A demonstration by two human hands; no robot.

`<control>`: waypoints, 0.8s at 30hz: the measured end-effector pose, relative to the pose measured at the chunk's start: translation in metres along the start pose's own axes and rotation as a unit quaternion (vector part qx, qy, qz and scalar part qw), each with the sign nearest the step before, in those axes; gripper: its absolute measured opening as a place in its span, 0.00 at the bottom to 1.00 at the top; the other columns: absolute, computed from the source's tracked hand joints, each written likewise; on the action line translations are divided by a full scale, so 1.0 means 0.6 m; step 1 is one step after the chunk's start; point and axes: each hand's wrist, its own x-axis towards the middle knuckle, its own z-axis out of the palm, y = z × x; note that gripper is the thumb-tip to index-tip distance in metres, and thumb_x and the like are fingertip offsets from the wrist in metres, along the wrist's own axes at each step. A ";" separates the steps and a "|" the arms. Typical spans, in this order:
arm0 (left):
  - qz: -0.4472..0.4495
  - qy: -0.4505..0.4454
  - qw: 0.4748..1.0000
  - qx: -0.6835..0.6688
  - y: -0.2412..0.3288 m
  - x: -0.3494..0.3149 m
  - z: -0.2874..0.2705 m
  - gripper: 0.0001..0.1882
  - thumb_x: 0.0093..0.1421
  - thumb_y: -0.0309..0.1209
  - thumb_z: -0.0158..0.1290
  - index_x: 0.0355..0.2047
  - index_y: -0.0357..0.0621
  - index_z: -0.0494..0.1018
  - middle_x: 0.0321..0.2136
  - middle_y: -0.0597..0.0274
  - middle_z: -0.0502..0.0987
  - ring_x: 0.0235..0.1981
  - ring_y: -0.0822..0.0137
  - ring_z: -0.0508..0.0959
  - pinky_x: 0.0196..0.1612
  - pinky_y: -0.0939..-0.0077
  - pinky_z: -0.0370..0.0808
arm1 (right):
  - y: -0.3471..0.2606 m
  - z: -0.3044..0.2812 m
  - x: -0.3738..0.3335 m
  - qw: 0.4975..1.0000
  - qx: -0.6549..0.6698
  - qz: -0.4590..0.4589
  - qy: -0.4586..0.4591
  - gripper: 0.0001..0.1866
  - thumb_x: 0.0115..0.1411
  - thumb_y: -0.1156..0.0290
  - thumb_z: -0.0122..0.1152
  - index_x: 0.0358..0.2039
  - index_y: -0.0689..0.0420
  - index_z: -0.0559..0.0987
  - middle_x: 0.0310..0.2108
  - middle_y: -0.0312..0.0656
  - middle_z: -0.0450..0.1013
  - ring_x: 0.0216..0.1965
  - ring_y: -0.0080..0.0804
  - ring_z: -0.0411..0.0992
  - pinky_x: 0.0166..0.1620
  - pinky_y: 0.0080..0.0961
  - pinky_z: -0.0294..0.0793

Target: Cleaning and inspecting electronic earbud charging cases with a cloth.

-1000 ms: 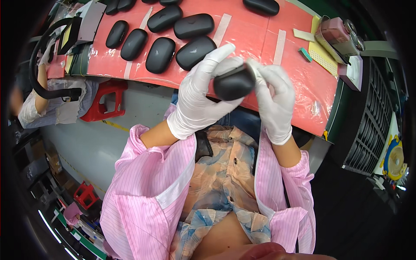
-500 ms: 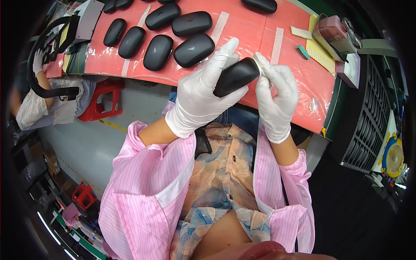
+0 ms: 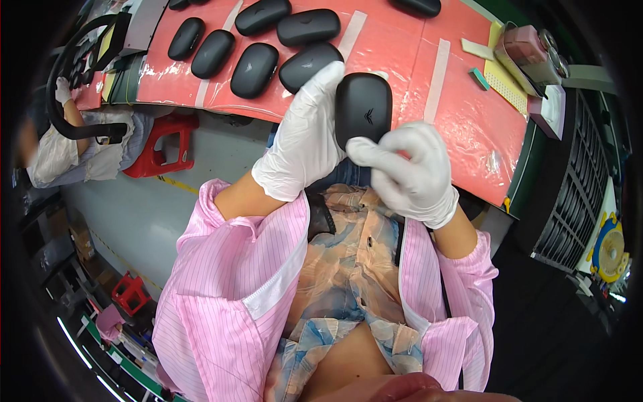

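Left hand [image 3: 305, 130], white-gloved: clamped on one black case [image 3: 364, 100], emblem face showing, fingers partly hidden behind it; right hand [image 3: 415, 171], likewise gloved: fingers curled, one fingertip at the case's lower edge, pinching or merely touching, I cannot tell. Handling, in my judgement: left hold steady without squeezing, right fingertip light, sparing the smooth face. Surroundings: case raised by the near edge of a red table covering [image 3: 462, 100], further black cases [image 3: 254, 70] lying there, leftward.
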 end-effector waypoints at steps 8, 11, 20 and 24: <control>-0.022 -0.002 0.997 -0.079 -0.003 0.007 0.000 0.22 0.67 0.43 0.46 0.51 0.38 0.69 0.41 0.58 0.78 0.40 0.66 0.80 0.42 0.72 0.80 | 0.029 0.048 -0.021 0.978 0.110 0.005 0.179 0.22 0.44 0.90 0.54 0.37 0.54 0.84 0.28 0.36 0.69 0.27 0.29 0.68 0.32 0.23 0.68; 0.036 0.006 0.998 -0.055 -0.007 0.012 -0.010 0.21 0.67 0.43 0.46 0.51 0.39 0.69 0.42 0.59 0.78 0.40 0.66 0.80 0.44 0.71 0.79 | 0.000 0.071 -0.026 0.982 0.106 0.034 0.153 0.17 0.42 0.88 0.55 0.30 0.54 0.82 0.28 0.35 0.69 0.29 0.32 0.68 0.35 0.27 0.68; 0.004 0.069 0.997 0.035 -0.013 0.029 -0.008 0.26 0.66 0.50 0.43 0.43 0.38 0.74 0.32 0.62 0.78 0.31 0.68 0.78 0.35 0.74 0.77 | 0.056 -0.025 0.046 0.947 0.130 0.224 0.190 0.18 0.54 0.84 0.50 0.44 0.62 0.80 0.31 0.41 0.73 0.35 0.29 0.70 0.40 0.24 0.70; -0.021 0.068 0.996 0.057 -0.017 0.027 0.004 0.30 0.63 0.58 0.46 0.41 0.39 0.74 0.31 0.60 0.78 0.27 0.67 0.78 0.29 0.74 0.77 | 0.032 -0.002 0.057 0.949 0.244 0.183 0.076 0.19 0.51 0.85 0.53 0.43 0.59 0.82 0.29 0.39 0.71 0.32 0.29 0.70 0.39 0.25 0.70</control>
